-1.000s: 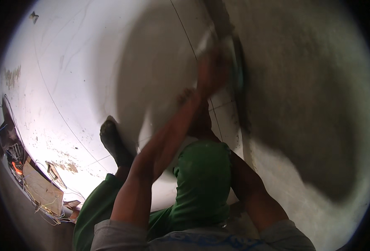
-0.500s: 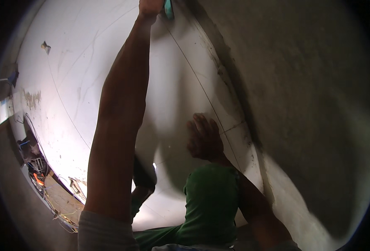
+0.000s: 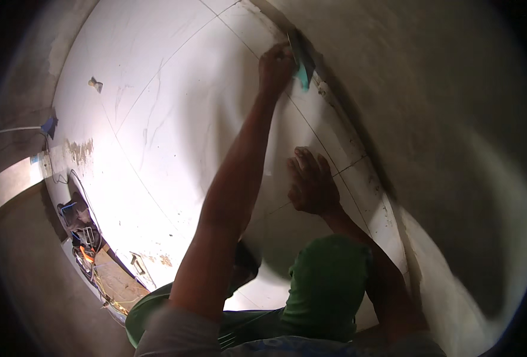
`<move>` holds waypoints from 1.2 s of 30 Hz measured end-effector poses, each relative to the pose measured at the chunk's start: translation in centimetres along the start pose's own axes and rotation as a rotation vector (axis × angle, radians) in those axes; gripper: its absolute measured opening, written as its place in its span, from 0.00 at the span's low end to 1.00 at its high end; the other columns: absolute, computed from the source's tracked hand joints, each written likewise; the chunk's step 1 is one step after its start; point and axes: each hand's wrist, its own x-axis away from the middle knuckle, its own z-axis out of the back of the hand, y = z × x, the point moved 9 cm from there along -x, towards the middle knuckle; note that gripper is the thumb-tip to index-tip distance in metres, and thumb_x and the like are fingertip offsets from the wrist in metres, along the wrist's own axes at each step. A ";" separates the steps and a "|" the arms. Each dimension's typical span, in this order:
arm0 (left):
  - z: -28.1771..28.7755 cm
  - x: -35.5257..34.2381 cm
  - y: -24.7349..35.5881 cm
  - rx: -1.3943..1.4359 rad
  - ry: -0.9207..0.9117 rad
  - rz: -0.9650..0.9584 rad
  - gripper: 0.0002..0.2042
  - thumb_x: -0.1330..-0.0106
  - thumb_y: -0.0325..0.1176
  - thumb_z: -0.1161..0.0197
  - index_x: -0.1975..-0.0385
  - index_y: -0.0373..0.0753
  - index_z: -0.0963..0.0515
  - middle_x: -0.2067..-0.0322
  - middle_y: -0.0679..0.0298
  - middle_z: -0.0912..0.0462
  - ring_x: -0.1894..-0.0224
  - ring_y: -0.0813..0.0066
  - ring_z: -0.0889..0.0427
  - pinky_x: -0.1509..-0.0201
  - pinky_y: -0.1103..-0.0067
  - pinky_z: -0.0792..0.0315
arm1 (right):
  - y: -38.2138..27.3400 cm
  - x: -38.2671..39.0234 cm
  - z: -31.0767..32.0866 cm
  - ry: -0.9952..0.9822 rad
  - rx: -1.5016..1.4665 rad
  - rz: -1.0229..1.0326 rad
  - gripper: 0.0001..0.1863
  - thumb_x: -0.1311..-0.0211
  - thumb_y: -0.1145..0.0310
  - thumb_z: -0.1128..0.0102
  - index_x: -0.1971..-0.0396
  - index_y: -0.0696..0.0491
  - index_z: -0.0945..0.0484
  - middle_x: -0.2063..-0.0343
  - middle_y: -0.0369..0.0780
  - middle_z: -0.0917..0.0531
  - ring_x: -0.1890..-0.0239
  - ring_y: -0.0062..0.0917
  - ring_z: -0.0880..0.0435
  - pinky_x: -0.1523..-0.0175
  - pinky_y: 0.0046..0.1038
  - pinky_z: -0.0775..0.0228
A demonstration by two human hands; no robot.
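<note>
My left hand [image 3: 275, 66] reaches far forward, its fingers closed round a flat, trowel-like tool [image 3: 301, 55] with a dark blade and a teal part. The blade stands against the gap where the white tiles meet the grey wall; its exact kind is hard to make out in the shade. Nearer to me, my right hand [image 3: 314, 183] lies on the white tiled floor [image 3: 156, 119] with its fingers apart, beside a dark joint line. Nothing is in it.
A rough grey wall [image 3: 430, 119] rises along the right. To the left sit a small loose scrap [image 3: 95, 84], a blue object [image 3: 49, 126] on a pale rod, and a heap of tools and cables [image 3: 85, 238]. My green-clad knee [image 3: 329, 279] is close below.
My left hand has come back nearer and to the right, bringing the tool to the wall's edge. My right hand stays on the tiles; the whole view has shifted a little.
</note>
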 end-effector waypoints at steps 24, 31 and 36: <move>-0.9 6.1 3.3 -0.267 -0.025 -0.151 0.12 0.29 0.33 0.41 0.50 0.37 0.20 0.56 0.54 0.14 0.53 0.54 0.14 0.48 0.66 0.21 | 3.6 43.4 4.6 0.356 0.344 -0.725 0.28 0.22 0.67 0.61 0.27 0.58 0.34 0.28 0.55 0.33 0.29 0.54 0.33 0.28 0.54 0.40; 0.4 -7.2 2.8 -1.299 -0.086 -0.353 0.21 0.45 0.35 0.22 0.53 0.40 0.20 0.56 0.56 0.13 0.49 0.57 0.13 0.48 0.67 0.19 | 5.1 44.9 3.1 0.289 0.313 -0.766 0.30 0.20 0.61 0.63 0.26 0.59 0.35 0.26 0.58 0.37 0.26 0.56 0.36 0.25 0.55 0.47; -1.2 -5.4 2.4 -1.368 -0.078 -0.476 0.20 0.44 0.35 0.24 0.52 0.41 0.21 0.56 0.54 0.13 0.49 0.55 0.13 0.46 0.64 0.20 | 4.9 44.7 3.4 0.318 0.303 -0.720 0.31 0.18 0.57 0.69 0.26 0.58 0.35 0.27 0.57 0.36 0.27 0.57 0.36 0.26 0.56 0.46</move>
